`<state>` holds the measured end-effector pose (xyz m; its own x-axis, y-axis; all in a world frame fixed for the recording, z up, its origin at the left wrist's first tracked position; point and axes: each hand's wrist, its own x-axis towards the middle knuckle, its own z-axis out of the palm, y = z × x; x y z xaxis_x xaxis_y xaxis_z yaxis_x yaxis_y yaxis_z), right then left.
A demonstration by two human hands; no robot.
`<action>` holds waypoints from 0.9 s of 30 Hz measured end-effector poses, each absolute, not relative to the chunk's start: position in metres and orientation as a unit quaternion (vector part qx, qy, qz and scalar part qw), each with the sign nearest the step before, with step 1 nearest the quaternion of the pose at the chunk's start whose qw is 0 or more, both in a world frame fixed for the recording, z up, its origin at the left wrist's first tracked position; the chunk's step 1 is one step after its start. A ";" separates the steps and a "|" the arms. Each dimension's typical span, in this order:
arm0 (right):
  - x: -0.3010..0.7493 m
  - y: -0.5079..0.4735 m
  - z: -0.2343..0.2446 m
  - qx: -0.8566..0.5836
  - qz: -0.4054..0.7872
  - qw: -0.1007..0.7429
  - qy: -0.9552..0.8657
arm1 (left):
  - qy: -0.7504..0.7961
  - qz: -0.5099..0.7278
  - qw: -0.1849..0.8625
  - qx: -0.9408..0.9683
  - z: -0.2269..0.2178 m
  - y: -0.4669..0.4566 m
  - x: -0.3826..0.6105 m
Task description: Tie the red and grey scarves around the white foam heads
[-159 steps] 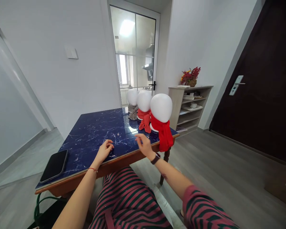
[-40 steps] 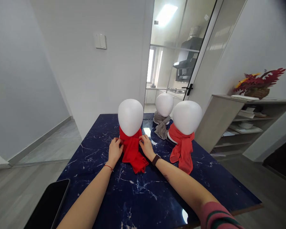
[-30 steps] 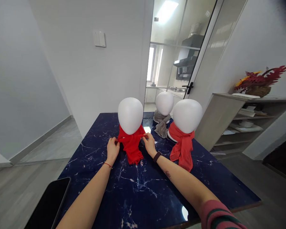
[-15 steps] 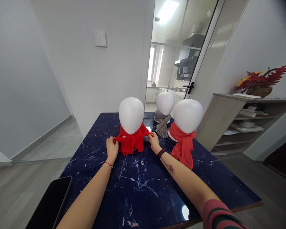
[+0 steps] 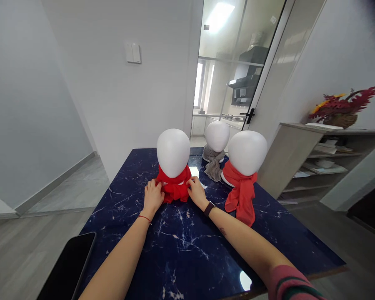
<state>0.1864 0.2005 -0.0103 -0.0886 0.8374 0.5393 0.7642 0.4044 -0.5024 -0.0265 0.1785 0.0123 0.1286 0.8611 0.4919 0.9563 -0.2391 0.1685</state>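
Note:
A white mannequin head [image 5: 173, 152] stands on the dark blue marbled table, with a bright red scarf [image 5: 175, 193] wrapped round its neck and a knot-like bunch in front. At the scarf's left side, my left hand [image 5: 153, 194] has its fingers closed on the fabric. On the opposite side my right hand [image 5: 196, 191] pinches the scarf near the neck. White parts of the base show through a gap in the cloth. The tips of both hands are partly hidden by the folds.
To the right stands another mannequin head [image 5: 248, 152] wearing a coral-red scarf [image 5: 241, 192]. Behind it is a third head [image 5: 217, 136] with a grey scarf [image 5: 214, 162]. A black phone [image 5: 69, 266] lies at the table's left edge. A shelf unit [image 5: 303, 154] stands at the right.
Both hands have moved inward, closer to the head's neck. The scarf's sides, stretched outward before, now sit tighter round the base.

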 end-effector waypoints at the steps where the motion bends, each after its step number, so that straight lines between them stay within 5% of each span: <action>1: 0.188 0.203 -0.011 -0.553 0.066 0.425 -0.714 | -0.625 -0.258 0.088 -0.731 0.012 0.180 -0.029; 7: 0.194 0.216 -0.012 -0.548 0.167 0.583 -0.576 | -0.680 -0.364 -0.004 -0.636 0.009 0.186 -0.039; 15: 0.214 0.230 -0.018 -0.555 0.227 0.656 -0.459 | -0.701 -0.462 -0.045 -0.542 0.002 0.195 -0.055; 27: 0.233 0.247 -0.008 -0.455 0.499 0.676 -0.296 | -0.685 -0.557 -0.078 -0.463 -0.002 0.202 -0.064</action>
